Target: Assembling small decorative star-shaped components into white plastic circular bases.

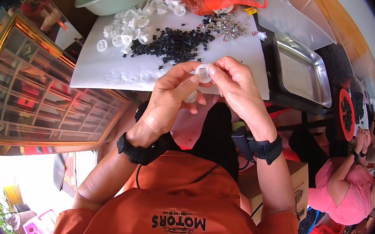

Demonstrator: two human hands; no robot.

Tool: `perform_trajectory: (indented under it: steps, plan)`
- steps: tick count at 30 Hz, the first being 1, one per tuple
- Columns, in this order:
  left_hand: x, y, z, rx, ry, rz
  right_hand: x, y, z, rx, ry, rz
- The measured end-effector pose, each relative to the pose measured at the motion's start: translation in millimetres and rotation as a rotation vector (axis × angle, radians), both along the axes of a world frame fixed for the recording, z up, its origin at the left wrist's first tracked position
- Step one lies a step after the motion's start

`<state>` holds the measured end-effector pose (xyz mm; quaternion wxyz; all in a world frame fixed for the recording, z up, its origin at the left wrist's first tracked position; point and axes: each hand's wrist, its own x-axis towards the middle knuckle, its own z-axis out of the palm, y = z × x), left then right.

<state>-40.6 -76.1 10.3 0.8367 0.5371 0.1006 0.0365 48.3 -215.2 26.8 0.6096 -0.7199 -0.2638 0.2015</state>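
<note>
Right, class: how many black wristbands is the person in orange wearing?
2: one wristband on the left wrist, one on the right wrist. Both hands pinch a small white ring between them.

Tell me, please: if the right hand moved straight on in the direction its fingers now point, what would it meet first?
The right hand points left and a little up, so it would first meet the small white plastic ring it already pinches, then the left hand fingers just behind it. Depth is unclear, but they appear to touch.
</note>
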Motion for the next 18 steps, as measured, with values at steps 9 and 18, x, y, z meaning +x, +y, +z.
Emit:
perform_trajectory:
  steps: [9, 18]
  plan:
    - [4, 16, -5, -0.088, -0.015, -0.207, 18, -11, 14, -0.06, 0.068, 0.265]
    - [26, 33, -8, -0.128, -0.013, -0.108, 107, -5, 2, -0.553, -0.465, 0.023]
